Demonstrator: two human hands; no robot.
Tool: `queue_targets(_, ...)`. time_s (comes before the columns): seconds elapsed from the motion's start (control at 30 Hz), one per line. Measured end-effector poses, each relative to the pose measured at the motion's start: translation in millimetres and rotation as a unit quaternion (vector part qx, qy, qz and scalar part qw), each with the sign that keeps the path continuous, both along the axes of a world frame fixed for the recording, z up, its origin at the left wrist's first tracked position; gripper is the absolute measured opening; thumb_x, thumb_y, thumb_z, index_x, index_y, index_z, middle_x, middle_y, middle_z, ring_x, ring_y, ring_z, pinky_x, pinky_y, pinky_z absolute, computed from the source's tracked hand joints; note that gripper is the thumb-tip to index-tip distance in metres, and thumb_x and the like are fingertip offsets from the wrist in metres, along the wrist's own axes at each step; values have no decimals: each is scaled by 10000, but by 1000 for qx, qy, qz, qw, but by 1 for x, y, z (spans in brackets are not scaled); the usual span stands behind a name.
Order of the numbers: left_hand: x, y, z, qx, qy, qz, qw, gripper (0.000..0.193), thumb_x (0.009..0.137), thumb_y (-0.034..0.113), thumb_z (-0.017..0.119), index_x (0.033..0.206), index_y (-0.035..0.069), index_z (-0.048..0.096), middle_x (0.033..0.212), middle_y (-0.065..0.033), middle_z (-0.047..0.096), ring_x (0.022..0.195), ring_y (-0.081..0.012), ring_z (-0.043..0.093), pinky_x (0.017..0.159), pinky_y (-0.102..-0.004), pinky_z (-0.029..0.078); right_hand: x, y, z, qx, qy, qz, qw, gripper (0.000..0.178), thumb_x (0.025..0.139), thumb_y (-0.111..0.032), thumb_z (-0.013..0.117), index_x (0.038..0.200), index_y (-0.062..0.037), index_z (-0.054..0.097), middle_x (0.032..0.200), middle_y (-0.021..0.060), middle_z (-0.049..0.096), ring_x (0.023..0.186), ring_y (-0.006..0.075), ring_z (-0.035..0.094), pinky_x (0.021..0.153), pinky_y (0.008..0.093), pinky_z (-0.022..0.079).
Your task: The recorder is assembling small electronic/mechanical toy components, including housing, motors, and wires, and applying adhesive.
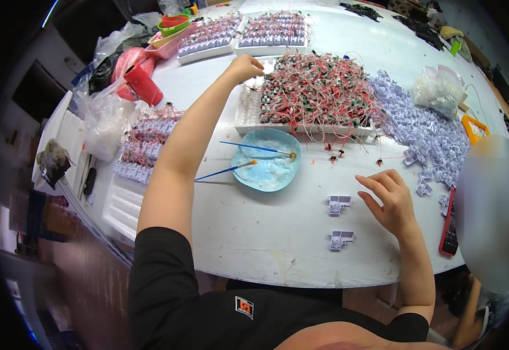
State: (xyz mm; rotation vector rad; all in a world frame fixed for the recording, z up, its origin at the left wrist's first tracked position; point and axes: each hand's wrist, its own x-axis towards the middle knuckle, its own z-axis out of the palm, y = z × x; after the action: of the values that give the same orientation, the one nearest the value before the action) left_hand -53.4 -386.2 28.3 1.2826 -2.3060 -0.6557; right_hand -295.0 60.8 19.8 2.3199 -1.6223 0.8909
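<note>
My left hand (246,69) reaches far forward to the left edge of the heap of wired parts (318,90), over the white foam tray (248,108). Its fingers are curled together; what they hold, if anything, I cannot make out. My right hand (393,201) hovers above the table with fingers apart and nothing in them. Just left of it lies a pale grey plastic housing (339,205), and a second housing (341,240) sits nearer to me. Between my arms stands a light blue dish (272,175) with two blue-handled brushes (254,146) laid across it.
Loose grey housings (429,134) spread in a pile at the right. Filled trays (272,35) stand at the back, and rows of wired housings (144,143) at the left. A red cylinder (142,84), clear bags (106,125) and a red-edged phone or calculator (450,224) lie around the table's sides.
</note>
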Motion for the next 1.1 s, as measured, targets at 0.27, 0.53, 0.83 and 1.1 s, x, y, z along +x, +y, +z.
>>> queue_targets(0.27, -14, 9, -7, -172, -110, -33, 978, 174, 811, 224, 744, 934, 115, 801, 925, -152, 747, 884, -305, 713, 819, -402, 552, 0, -1, -3, 9, -3, 5, 1000, 343, 790, -99, 785, 1127, -116, 720, 879, 28, 665, 829, 224, 594, 741, 349, 506)
queue_targets(0.53, 7, 34, 80, -281, -18, -9, 960, 224, 878, 269, 709, 1041, 133, 781, 895, -110, 749, 820, -248, 713, 746, -377, 547, 2, -2, -5, 8, -10, 4, 1000, 329, 791, -93, 780, 1114, -110, 715, 886, 27, 664, 818, 227, 588, 739, 353, 505)
queue_targets(0.83, -1, 179, 164, -345, 162, -46, 923, 145, 889, 99, 687, 994, 12, 735, 645, -44, 615, 568, -99, 549, 513, -292, 413, 0, 4, -12, 5, -39, 12, 999, 321, 799, -79, 777, 1115, -94, 721, 885, 63, 661, 829, 272, 586, 758, 381, 498)
queue_targets(1.1, -39, 318, 95, -126, 235, -422, 866, 85, 894, 82, 681, 953, 49, 734, 750, -17, 632, 603, -107, 532, 545, -244, 427, 9, 7, 19, -38, -361, 52, 930, 350, 940, -159, 683, 1273, -57, 641, 1168, 83, 683, 1054, 180, 648, 900, 323, 519)
